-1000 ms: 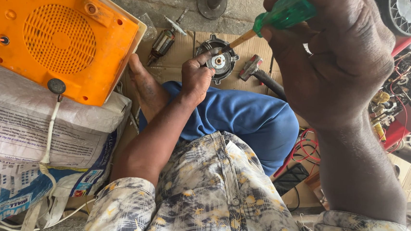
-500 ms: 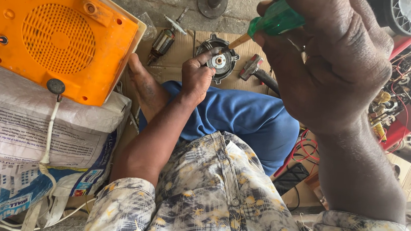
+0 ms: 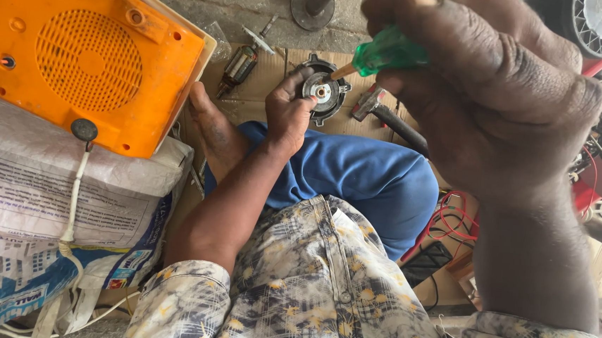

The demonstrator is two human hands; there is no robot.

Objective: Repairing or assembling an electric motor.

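My left hand (image 3: pixel 287 115) grips a round dark motor end housing (image 3: pixel 324 91) with a pale metal hub, holding it on the cardboard sheet (image 3: pixel 269 68) past my blue-trousered knee. My right hand (image 3: pixel 489 97), raised close to the camera, is closed around a green-handled screwdriver (image 3: pixel 388 51). The screwdriver's shaft angles down and left toward the hub of the housing; whether its tip touches cannot be told. My bare foot (image 3: pixel 215 131) rests just left of the left hand.
An orange plastic casing (image 3: pixel 76 54) with a round grille lies on printed sacks (image 3: pixel 45 193) at the left. A motor armature (image 3: pixel 241 62) and a hammer (image 3: pixel 389 115) lie on the cardboard. A metal post base (image 3: pixel 312 4) stands beyond. Red wires and parts clutter the right.
My right hand has shifted left and slightly down with the screwdriver, bringing its shaft closer to the housing. The left hand stays on the housing.
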